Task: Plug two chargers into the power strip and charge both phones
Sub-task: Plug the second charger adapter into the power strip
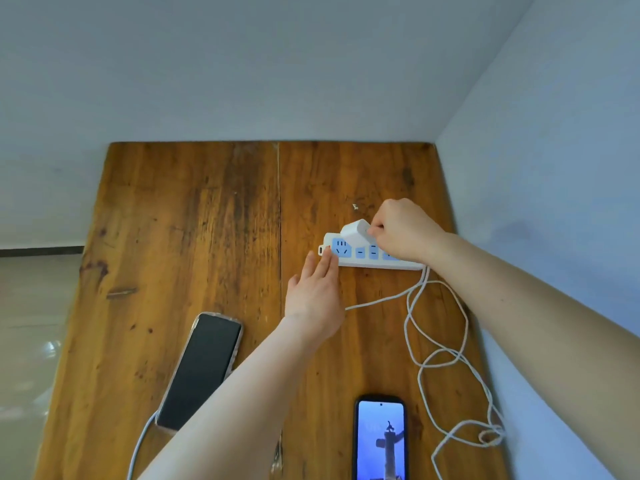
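Two phones lay on the wooden bench [194, 209], and going by the picture the job was somewhere past its middle. At the near left, the dark-screened phone [202, 370] lay at an angle in a clear case, a pale cable [138, 445] running off its near end toward the bench edge — whether that lead was seated in the port could not be told. To its right, the left hand [315, 296] was flat and open, holding nothing, its fingers [327, 266] pressed against the near left end of the power strip [367, 252], seemingly to steady it. That strip was white with pale blue socket faces and lay across the right half of the bench, well beyond the phones.

On its far edge sat a white charger [355, 232], tilted a little — so it looked part-way into a socket rather than fully home. The right hand [403, 228] was closed on the charger's right side, thumb and fingers pinching it. No second charger block could be seen; it may have been hidden under that hand.

At the near right, the lit-screened phone [381, 439] showed a wallpaper, with no lead visibly joined to it. A white cord [440, 358] looped loosely down the right side of the bench. Seating this charger and confirming both phones' connections appeared to remain.
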### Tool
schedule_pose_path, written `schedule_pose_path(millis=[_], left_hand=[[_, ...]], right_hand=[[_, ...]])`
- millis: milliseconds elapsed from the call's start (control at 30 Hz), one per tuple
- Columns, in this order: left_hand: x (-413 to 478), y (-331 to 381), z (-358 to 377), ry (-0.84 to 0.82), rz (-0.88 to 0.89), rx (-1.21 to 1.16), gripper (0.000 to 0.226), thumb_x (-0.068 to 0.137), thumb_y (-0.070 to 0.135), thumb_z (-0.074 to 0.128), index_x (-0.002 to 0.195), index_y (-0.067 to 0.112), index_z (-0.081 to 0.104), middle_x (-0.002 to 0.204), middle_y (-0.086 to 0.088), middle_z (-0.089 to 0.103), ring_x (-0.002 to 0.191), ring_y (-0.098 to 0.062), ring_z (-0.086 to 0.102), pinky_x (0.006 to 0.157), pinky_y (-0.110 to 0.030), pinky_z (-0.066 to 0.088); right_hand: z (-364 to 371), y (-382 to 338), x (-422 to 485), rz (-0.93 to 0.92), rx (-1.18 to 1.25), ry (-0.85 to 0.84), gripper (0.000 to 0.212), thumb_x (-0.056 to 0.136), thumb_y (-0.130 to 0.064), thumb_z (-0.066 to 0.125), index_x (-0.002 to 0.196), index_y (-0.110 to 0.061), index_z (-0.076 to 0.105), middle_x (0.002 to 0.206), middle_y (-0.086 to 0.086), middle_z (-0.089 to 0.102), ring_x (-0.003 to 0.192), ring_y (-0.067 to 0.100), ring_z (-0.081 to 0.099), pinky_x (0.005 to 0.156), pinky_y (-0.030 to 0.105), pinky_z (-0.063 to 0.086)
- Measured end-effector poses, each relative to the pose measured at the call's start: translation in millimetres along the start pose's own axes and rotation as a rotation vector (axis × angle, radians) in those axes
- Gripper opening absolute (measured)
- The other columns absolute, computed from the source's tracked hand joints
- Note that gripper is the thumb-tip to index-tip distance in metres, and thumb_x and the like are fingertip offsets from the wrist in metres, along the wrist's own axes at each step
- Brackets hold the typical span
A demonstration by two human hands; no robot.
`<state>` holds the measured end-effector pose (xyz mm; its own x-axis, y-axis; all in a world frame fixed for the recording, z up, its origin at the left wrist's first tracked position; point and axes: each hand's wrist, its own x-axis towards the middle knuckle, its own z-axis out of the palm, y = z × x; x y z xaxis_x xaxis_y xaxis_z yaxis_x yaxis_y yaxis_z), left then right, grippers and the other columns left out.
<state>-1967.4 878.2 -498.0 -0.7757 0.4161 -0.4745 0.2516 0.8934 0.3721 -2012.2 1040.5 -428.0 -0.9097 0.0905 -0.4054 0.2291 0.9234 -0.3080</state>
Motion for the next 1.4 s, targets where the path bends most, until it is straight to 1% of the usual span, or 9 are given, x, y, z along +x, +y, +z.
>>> schedule_pose_path(millis=[100, 200, 333, 433, 700, 1067, 1200, 1300, 1400], left_hand=[[1.9, 0.5, -0.9, -0.025, -0.002, 0.078, 0.079, 0.094, 0.020, 0.050, 0.152, 0.021, -0.003, 0.161, 0.004, -0.007, 0.147, -0.024, -0.008, 0.115, -0.048, 0.018], [2.5, 3.6, -3.6, -0.023, -0.015, 0.081, 0.080, 0.092, 0.016, 0.051, 0.152, 0.020, -0.002, 0.161, 0.004, -0.006, 0.147, -0.025, -0.004, 0.114, -0.047, 0.020], [3.1, 1.6, -5.6, -0.046, -0.022, 0.063, 0.081, 0.091, 0.015, 0.054, 0.152, 0.024, 0.000, 0.161, 0.007, -0.004, 0.147, -0.027, 0.001, 0.112, -0.048, 0.025], [3.7, -1.5, -4.4, -0.063, -0.025, 0.044, 0.083, 0.090, 0.013, 0.053, 0.152, 0.027, 0.000, 0.161, 0.009, -0.004, 0.147, -0.028, 0.002, 0.111, -0.050, 0.026], [5.6, -4.4, -1.9, -0.065, -0.037, 0.019, 0.081, 0.090, 0.013, 0.050, 0.152, 0.029, 0.001, 0.160, 0.012, -0.005, 0.146, -0.028, 0.009, 0.110, -0.048, 0.029], [4.4, -6.0, 2.2, -0.064, -0.036, -0.019, 0.081, 0.090, 0.011, 0.048, 0.151, 0.032, -0.001, 0.159, 0.015, -0.007, 0.145, -0.029, 0.012, 0.109, -0.049, 0.032], [5.0, -6.6, 2.9, -0.050, -0.028, -0.011, 0.082, 0.089, 0.011, 0.049, 0.151, 0.031, 0.000, 0.160, 0.014, -0.006, 0.145, -0.029, 0.014, 0.109, -0.049, 0.033], [4.3, -6.6, 4.8, -0.040, -0.039, -0.004, 0.083, 0.089, 0.011, 0.049, 0.151, 0.032, -0.001, 0.159, 0.014, -0.006, 0.145, -0.029, 0.015, 0.109, -0.049, 0.035], [4.5, -5.5, 6.2, -0.033, -0.039, 0.003, 0.084, 0.088, 0.011, 0.049, 0.151, 0.032, -0.002, 0.159, 0.015, -0.007, 0.144, -0.029, 0.017, 0.108, -0.048, 0.036]], right_hand=[[-5.3, 3.1, 10.3, -0.010, 0.034, -0.005, 0.040, 0.089, -0.012, 0.057, 0.049, -0.010, 0.057, 0.047, 0.006, 0.049, 0.046, 0.021, 0.051, 0.051, 0.034, 0.043], [-10.0, 1.6, 21.3, -0.030, 0.018, -0.037, 0.024, 0.087, -0.013, 0.060, 0.068, -0.003, 0.070, 0.064, 0.016, 0.065, 0.064, 0.031, 0.065, 0.058, 0.039, 0.052], [-12.5, 1.2, 34.1, -0.041, -0.029, -0.106, 0.017, 0.086, -0.012, 0.060, 0.074, -0.005, 0.070, 0.066, 0.013, 0.063, 0.062, 0.026, 0.062, 0.055, 0.030, 0.045], [-14.1, 0.1, 38.3, -0.049, -0.069, -0.109, 0.022, 0.085, -0.011, 0.062, 0.063, -0.011, 0.060, 0.059, 0.007, 0.057, 0.054, 0.018, 0.055, 0.052, 0.028, 0.042], [-13.0, -33.5, 30.0, -0.302, -0.372, -0.042, 0.040, 0.082, -0.013, 0.063, 0.056, -0.021, 0.033, 0.055, 0.000, 0.043, 0.046, 0.014, 0.042, 0.043, 0.023, 0.028], [-11.6, -28.1, 29.1, -0.331, -0.380, -0.049, 0.041, 0.083, -0.009, 0.064, 0.053, -0.016, 0.037, 0.050, 0.000, 0.041, 0.043, 0.012, 0.040, 0.042, 0.022, 0.025], [-2.5, -24.3, 15.6, -0.380, -0.410, -0.020, 0.025, 0.082, -0.014, 0.066, 0.071, -0.014, 0.044, 0.055, -0.005, 0.034, 0.044, 0.012, 0.035, 0.042, 0.018, 0.023], [0.1, -24.1, 13.7, -0.398, -0.386, 0.006, 0.024, 0.082, -0.013, 0.066, 0.073, -0.014, 0.044, 0.063, 0.002, 0.045, 0.045, 0.012, 0.034, 0.042, 0.018, 0.024], [-1.7, -24.8, 15.6, -0.413, -0.371, 0.026, 0.022, 0.082, -0.013, 0.067, 0.074, -0.014, 0.046, 0.076, 0.011, 0.063, 0.053, 0.014, 0.044, 0.042, 0.017, 0.023]])
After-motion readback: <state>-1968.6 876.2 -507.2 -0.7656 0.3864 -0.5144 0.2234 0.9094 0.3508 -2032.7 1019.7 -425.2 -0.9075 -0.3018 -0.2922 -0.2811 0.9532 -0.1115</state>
